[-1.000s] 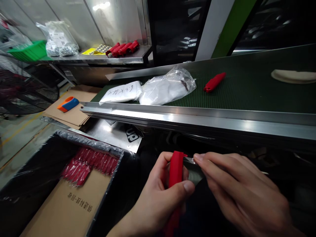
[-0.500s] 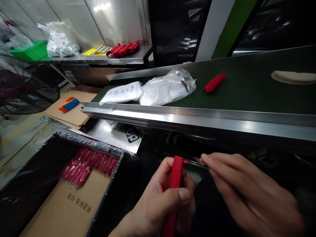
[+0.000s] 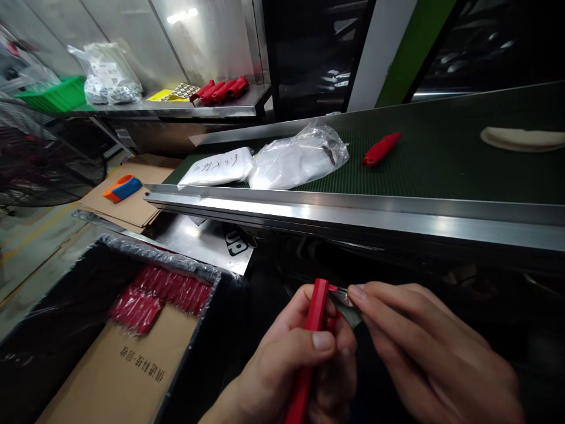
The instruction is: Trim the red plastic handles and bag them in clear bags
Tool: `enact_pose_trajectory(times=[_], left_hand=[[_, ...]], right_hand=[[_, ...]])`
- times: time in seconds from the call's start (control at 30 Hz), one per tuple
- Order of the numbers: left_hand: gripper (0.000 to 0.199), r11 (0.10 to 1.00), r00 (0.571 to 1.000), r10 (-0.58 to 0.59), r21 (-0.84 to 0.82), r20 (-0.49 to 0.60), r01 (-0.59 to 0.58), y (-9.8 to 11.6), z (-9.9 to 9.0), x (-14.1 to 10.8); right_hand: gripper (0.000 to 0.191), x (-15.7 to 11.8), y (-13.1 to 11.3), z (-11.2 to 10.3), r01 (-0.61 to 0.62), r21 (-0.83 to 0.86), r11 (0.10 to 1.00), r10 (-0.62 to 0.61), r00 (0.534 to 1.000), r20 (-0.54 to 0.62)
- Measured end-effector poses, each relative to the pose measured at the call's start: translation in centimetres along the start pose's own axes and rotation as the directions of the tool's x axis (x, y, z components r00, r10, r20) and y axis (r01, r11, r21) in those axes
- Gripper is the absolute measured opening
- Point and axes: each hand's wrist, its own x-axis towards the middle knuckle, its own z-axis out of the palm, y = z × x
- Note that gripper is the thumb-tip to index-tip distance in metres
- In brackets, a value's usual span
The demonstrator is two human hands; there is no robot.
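My left hand [image 3: 293,359] is closed around a long red plastic part [image 3: 315,315], which stands tilted with its narrow end up. The thumb presses on its near face. My right hand [image 3: 424,335] pinches a thin shiny metal tool [image 3: 343,292] between thumb and fingertips. The tool's tip touches or nearly touches a small red nub at the side of the part's upper end. I cannot make out the tool's exact kind. A similar red part [image 3: 382,149] lies on the green conveyor belt [image 3: 436,176] beyond my hands.
White plastic bags [image 3: 300,156] and an off-white curved piece [image 3: 521,139] lie on the belt behind a metal rail [image 3: 353,212]. At the left, a black-lined box [image 3: 212,294] holds bagged red parts [image 3: 154,291]. Cardboard [image 3: 95,203] carries an orange-blue tape dispenser [image 3: 122,188]. More red parts [image 3: 220,90] sit on a shelf.
My right hand has moved left, closer to the red part, with the tool in it. The left hand has turned slightly and still holds the part.
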Motion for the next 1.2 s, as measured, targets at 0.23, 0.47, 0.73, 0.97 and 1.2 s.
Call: enact_pose_trajectory(times=[0.23, 0.47, 0.73, 0.97, 1.2], left_hand=[[0.016, 1.0, 1.0, 0.013, -0.002, -0.002, -0.013, -0.1, 0.1, 0.0], [0.017, 1.0, 1.0, -0.005, 0.003, -0.004, 0.005, 0.0, 0.2, 0.0], [0.017, 0.999, 0.994, 0.017, -0.045, 0.109, -0.012, -0.2, -0.7, 0.3], [0.015, 0.999, 0.994, 0.005, -0.049, 0.109, 0.0, -0.3, -0.9, 0.3], [0.016, 0.999, 0.987, 0.042, -0.039, 0.158, -0.036, -0.8, -1.5, 0.4]], right_hand=[[0.043, -0.1, 0.1, -0.1, 0.012, 0.018, 1.0, -0.012, 1.0, -0.006], [0.043, -0.2, 0.2, -0.1, 0.02, -0.008, 1.0, -0.02, 1.0, 0.004], [0.038, -0.1, 0.3, 0.1, 0.037, -0.003, 0.999, -0.037, 0.999, -0.033], [0.038, -0.1, 0.2, 0.0, 0.045, 0.016, 0.999, -0.044, 0.998, -0.04], [0.04, -0.1, -0.1, 0.0, 0.026, 0.011, 1.0, -0.025, 0.999, -0.038]])
